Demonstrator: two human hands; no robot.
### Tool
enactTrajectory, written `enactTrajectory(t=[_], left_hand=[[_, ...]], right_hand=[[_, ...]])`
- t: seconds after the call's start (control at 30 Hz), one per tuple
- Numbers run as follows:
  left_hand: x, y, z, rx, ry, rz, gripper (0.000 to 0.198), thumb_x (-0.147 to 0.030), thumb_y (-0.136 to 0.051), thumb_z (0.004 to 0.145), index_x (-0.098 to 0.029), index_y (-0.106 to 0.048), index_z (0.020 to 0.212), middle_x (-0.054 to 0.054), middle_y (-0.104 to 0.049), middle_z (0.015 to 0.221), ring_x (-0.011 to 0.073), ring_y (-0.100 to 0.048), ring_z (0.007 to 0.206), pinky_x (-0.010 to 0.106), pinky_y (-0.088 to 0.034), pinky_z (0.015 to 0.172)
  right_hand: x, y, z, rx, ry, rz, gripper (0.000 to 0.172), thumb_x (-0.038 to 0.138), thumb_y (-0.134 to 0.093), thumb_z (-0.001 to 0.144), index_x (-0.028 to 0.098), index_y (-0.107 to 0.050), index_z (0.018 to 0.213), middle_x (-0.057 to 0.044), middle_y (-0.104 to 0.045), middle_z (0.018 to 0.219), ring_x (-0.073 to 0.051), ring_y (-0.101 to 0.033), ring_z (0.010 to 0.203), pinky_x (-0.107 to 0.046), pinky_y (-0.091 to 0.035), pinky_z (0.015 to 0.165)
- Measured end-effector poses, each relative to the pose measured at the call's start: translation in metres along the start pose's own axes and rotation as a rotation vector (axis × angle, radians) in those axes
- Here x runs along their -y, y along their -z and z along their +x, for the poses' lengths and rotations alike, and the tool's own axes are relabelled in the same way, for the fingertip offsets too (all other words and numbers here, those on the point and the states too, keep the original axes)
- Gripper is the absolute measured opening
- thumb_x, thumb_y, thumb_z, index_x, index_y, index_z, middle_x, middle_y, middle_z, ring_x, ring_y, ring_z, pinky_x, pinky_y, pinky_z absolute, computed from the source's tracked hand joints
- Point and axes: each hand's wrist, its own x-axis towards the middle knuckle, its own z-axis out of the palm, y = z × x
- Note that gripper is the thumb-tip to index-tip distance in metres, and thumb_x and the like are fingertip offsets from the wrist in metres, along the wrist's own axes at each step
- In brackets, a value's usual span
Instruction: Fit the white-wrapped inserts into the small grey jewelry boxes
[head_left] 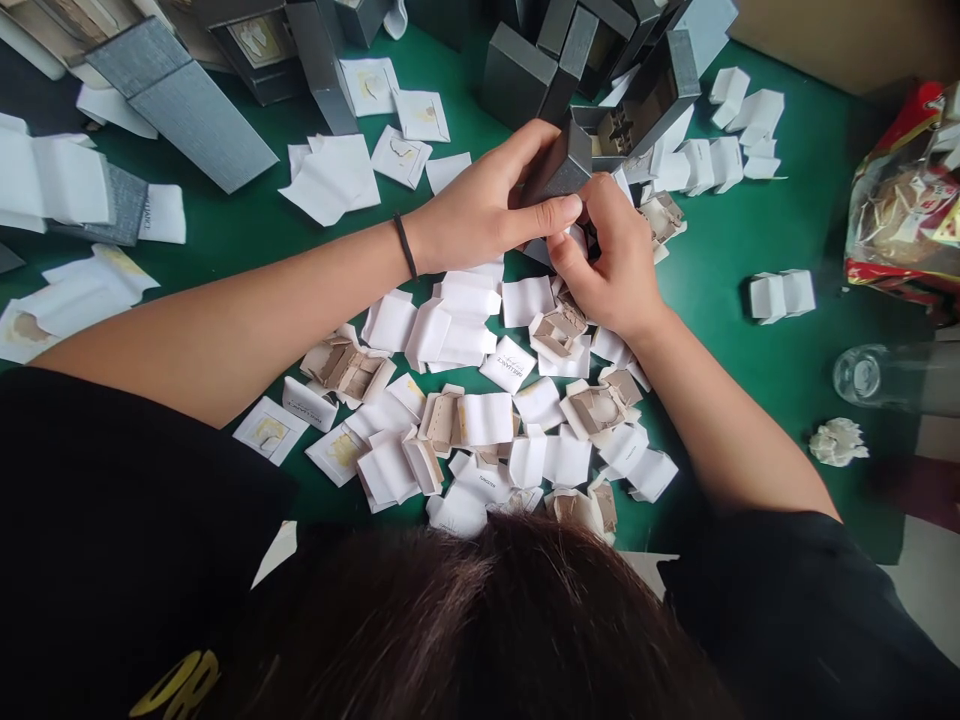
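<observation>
Near the far middle of the table, my left hand (510,195) is closed round a small dark grey box (560,163), its thumb along the near side. My right hand (619,255) is curled against the same box's near right edge, with thumb and fingers bent in. Part of the right fingers' grip is hidden. Just beyond the hands, an open dark box (660,95) shows a pale inside; I cannot tell whether it is joined to the held one. Below the hands lies a spread of white paper pieces (454,320) and torn cardboard inserts (349,368).
Several dark boxes (517,75) are piled at the back, and a long grey box (187,105) lies at the left. Folded white cards (697,165) sit right of the pile. A red-edged plastic bag (900,200), a clear glass (862,375) and crumpled paper (838,442) are at the right.
</observation>
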Motion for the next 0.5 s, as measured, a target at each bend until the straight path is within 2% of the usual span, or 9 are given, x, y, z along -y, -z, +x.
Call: enactTrajectory(t=[0.37,0.5], left_hand=[[0.000,0.000,0.000,-0.036,-0.006,-0.193,0.032,-0.030,-0.053,0.088,-0.008,-0.042,0.108,-0.001,-0.036,0.091,-0.0006,-0.035,0.080,0.010,-0.035,0.074],[0.001,-0.001,0.001,-0.038,-0.037,-0.242,0.032,-0.030,-0.057,0.086,-0.009,-0.043,0.106,-0.002,-0.039,0.089,-0.0007,-0.037,0.080,0.010,-0.035,0.074]], right_hand=[[0.009,0.005,0.001,0.047,-0.057,-0.054,0.054,0.073,-0.033,0.086,0.021,-0.048,0.092,-0.008,-0.056,0.093,-0.018,-0.054,0.096,-0.035,-0.051,0.090],[0.012,0.006,0.001,0.056,-0.070,-0.084,0.054,0.073,-0.032,0.085,0.021,-0.047,0.090,-0.010,-0.058,0.094,-0.019,-0.054,0.096,-0.035,-0.049,0.089]])
